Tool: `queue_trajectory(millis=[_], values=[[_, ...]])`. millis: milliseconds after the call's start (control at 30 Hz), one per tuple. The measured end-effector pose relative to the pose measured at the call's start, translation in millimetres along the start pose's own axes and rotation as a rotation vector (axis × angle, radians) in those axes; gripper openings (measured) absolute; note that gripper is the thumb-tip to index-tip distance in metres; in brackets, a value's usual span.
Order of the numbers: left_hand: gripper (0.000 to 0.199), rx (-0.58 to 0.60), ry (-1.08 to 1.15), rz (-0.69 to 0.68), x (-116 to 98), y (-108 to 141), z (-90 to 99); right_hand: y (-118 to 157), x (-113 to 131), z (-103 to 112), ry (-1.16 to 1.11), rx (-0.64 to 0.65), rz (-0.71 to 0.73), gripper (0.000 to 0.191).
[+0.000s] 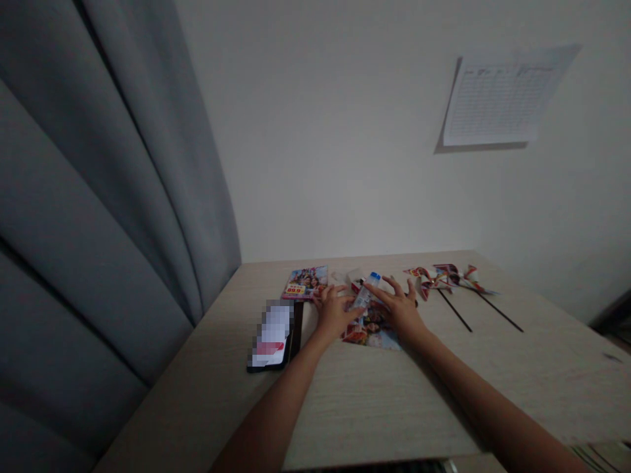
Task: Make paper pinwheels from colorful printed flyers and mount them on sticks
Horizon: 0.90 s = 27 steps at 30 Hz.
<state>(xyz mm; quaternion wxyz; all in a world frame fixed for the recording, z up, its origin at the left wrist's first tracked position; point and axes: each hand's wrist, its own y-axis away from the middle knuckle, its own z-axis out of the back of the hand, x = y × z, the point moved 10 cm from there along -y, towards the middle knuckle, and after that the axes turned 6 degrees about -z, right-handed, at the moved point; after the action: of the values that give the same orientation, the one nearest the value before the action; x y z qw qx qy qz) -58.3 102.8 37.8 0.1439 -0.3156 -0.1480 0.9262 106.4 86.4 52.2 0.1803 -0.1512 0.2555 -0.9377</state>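
Observation:
My left hand (335, 314) rests on the table with its fingers curled toward a small tube with a blue cap (367, 290), possibly touching the tube's lower end. My right hand (400, 309) is spread just beyond the tube, with its fingers reaching over a torn printed photo sheet (372, 334). The tube lies tilted across that sheet, and its label is too small to read. A colourful printed leaflet (305, 282) lies beyond my left hand. Two red-and-white paper pinwheels (436, 279) on black sticks lie to the right of my right hand.
A smartphone (270, 335) with a pixelated screen and a dark strip (296, 328) lie left of my left hand. White paper scraps (341, 277) lie at the back of the pale wood-grain table (389, 407). A grey curtain (103, 197) hangs left, and a printed sheet (503, 98) is fixed to the wall.

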Motion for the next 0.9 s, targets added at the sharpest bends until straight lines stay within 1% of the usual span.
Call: queue_trajectory(millis=[167, 333, 467, 600, 700, 767, 900], values=[[0.029, 0.0, -0.013, 0.026, 1, 1, 4.6, 0, -4, -7, -0.023, 0.038, 0.004, 0.055], [0.028, -0.023, -0.018, 0.049, 6, -1, 5.1, 0, -10, -14, -0.046, 0.058, -0.014, 0.056], [0.027, -0.086, -0.046, 0.096, 17, -3, 10.6, 0, -14, -11, -0.068, 0.059, -0.043, 0.058], [0.029, -0.144, -0.094, 0.156, 28, -2, 19.7, -1, -23, -6, -0.098, 0.054, -0.104, 0.056], [0.031, -0.177, -0.138, 0.185, 32, 1, 26.0, -1, -29, -7, -0.12, 0.052, -0.132, 0.056], [0.029, -0.199, -0.179, 0.205, 34, 2, 29.5, -1, -32, -7, -0.118, 0.048, -0.145, 0.057], [0.028, -0.205, -0.238, 0.234, 38, 4, 30.8, -1, -35, -8, -0.097, 0.051, -0.163, 0.06]])
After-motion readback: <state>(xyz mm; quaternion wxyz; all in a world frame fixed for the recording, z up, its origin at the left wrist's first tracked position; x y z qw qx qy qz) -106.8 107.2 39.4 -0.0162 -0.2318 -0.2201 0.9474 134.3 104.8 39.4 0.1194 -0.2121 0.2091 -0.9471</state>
